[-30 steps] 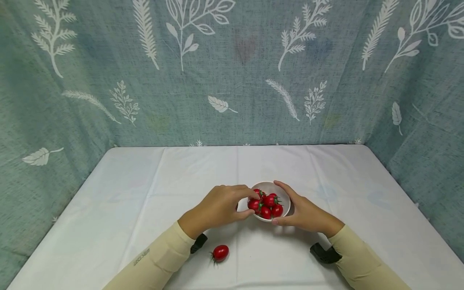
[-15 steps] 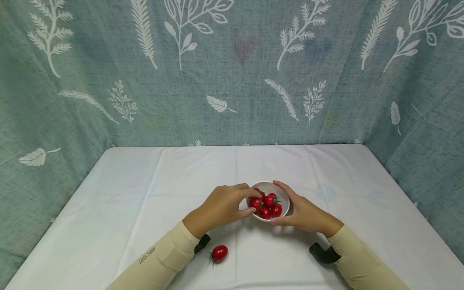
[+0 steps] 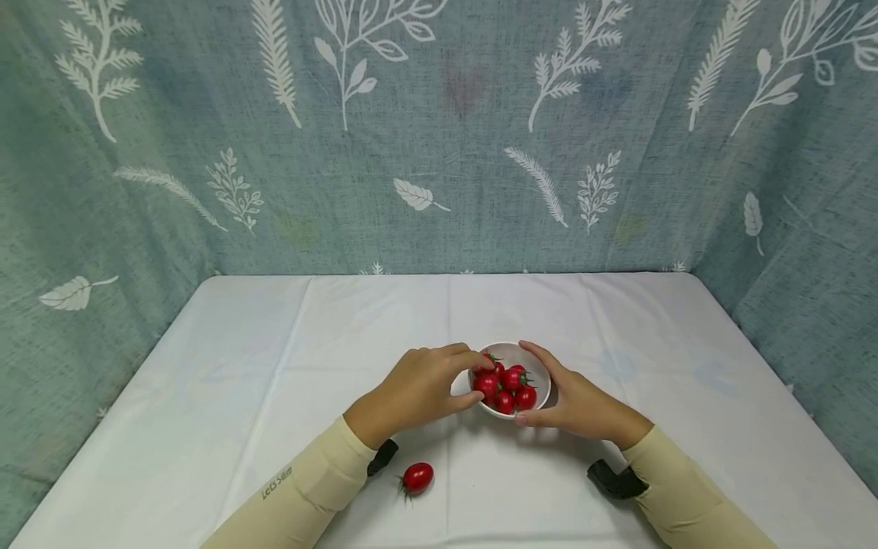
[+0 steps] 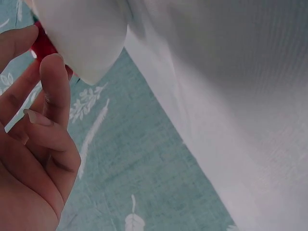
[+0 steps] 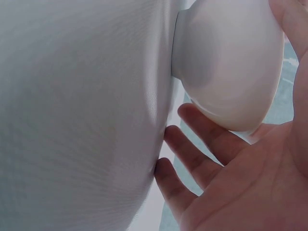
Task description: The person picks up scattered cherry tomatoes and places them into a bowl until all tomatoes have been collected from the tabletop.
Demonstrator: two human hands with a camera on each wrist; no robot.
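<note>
A white bowl holding several red cherry tomatoes with green stems stands on the table, right of the middle. My left hand reaches over its left rim, thumb and fingers around a cherry tomato, which shows between them in the left wrist view. My right hand holds the bowl from the right, thumb at the near side and index finger at the far rim. In the right wrist view, the other fingers spread low beside the bowl's foot. The left fingertips partly hide the tomatoes below them.
A single cherry tomato lies on the white tablecloth near the left wrist. Black wrist straps sit under both wrists. Patterned green-blue curtains rise behind the table and along both sides.
The left hand shifts slightly at the bowl's left rim, and the tomatoes under its fingers move a little. The right hand stays on the bowl; the loose tomato keeps its place.
</note>
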